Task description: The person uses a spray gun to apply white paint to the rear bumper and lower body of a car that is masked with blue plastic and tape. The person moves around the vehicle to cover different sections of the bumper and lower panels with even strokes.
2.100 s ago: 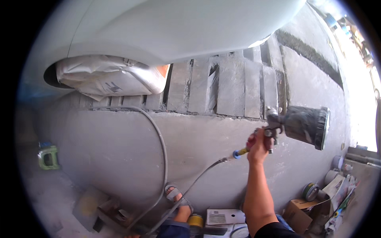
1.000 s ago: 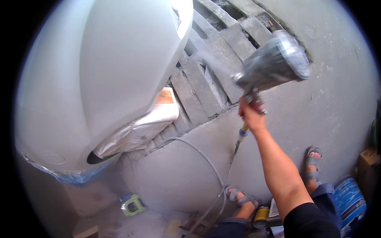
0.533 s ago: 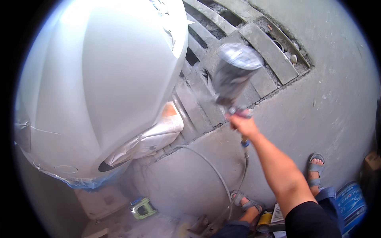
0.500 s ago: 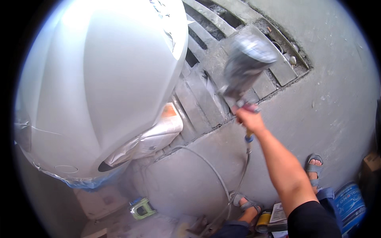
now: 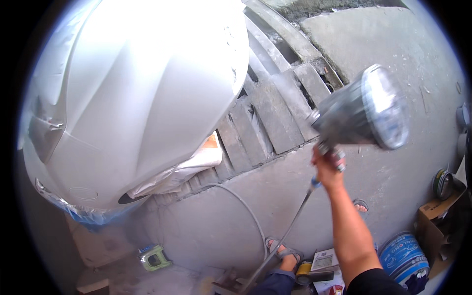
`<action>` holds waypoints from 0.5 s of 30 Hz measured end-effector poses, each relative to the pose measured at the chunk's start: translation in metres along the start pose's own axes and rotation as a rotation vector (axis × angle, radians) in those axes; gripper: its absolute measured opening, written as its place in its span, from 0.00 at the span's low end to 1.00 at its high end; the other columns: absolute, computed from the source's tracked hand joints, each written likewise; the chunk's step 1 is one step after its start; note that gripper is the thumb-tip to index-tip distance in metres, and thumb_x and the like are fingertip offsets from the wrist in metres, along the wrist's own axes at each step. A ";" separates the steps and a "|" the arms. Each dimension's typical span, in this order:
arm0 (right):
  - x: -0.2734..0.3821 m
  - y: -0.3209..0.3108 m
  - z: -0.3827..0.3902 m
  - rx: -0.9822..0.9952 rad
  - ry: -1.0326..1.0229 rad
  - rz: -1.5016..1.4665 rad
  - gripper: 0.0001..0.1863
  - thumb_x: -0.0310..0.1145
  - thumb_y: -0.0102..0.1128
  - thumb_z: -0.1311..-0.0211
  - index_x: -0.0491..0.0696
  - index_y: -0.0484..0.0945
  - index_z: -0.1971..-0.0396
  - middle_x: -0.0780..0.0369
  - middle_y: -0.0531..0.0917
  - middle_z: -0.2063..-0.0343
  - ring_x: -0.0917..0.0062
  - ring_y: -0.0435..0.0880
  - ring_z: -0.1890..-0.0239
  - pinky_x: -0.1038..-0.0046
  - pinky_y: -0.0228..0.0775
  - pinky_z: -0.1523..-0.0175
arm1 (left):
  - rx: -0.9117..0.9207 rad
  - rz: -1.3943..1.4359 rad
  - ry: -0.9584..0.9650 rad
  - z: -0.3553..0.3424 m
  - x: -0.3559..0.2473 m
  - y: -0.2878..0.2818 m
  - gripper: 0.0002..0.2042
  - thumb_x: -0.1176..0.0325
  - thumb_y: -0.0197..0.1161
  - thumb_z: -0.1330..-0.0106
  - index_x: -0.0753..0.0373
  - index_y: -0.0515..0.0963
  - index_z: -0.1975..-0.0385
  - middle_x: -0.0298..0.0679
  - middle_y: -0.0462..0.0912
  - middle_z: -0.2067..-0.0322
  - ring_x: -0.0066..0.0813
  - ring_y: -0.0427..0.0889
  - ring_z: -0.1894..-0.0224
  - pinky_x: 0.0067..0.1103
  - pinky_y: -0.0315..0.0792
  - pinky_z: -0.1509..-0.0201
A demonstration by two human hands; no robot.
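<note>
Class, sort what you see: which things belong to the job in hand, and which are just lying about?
Job in hand:
- spray gun, held by the right hand
- attached hose
- white car
- crumpled wrapping

Apparently just lying about:
- blue bucket
- yellow can
- cardboard box

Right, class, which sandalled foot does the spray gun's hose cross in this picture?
The left foot: the hose from the spray gun in the right hand crosses it in view. The right foot, partly behind the forearm, shows no hose.

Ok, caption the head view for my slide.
Right grip holding a spray gun beside a pale car body, with crumpled sheeting along the body's lower edge.
</note>
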State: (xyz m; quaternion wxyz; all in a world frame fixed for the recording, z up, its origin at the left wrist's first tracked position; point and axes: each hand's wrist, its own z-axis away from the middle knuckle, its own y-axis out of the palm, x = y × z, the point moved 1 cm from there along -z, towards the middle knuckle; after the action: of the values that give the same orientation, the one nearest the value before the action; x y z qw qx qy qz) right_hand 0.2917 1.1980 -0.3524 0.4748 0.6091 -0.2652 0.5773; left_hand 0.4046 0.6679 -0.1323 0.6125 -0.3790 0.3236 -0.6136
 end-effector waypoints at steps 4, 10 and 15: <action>0.007 0.023 0.072 0.343 -0.013 0.194 0.12 0.20 0.59 0.49 0.43 0.74 0.62 0.64 0.80 0.73 0.82 0.78 0.75 0.78 0.70 0.73 | -0.025 -0.070 0.167 0.020 0.026 -0.017 0.13 0.62 0.56 0.39 0.68 0.77 0.67 0.56 0.77 0.73 0.58 0.74 0.67 0.40 0.67 0.65; 0.037 0.013 0.068 0.461 0.207 0.059 0.06 0.26 0.62 0.49 0.46 0.77 0.70 0.66 0.77 0.83 0.81 0.76 0.81 0.76 0.69 0.73 | 0.116 -0.053 0.081 0.049 0.035 -0.013 0.15 0.59 0.58 0.40 0.67 0.77 0.71 0.56 0.76 0.75 0.57 0.74 0.69 0.41 0.65 0.66; 0.099 -0.043 -0.025 0.206 0.206 0.042 0.06 0.24 0.62 0.50 0.44 0.75 0.72 0.65 0.77 0.79 0.82 0.76 0.79 0.78 0.70 0.73 | 0.202 0.068 -0.048 0.054 -0.029 -0.004 0.17 0.55 0.56 0.38 0.66 0.77 0.67 0.58 0.77 0.72 0.54 0.76 0.67 0.39 0.67 0.64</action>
State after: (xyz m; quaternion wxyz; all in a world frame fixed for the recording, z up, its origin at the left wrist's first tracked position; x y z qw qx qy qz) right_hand 0.3371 1.2599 -0.2720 0.4221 0.5864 -0.1670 0.6708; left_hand 0.4479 0.7009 -0.1041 0.6757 -0.3188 0.2579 -0.6127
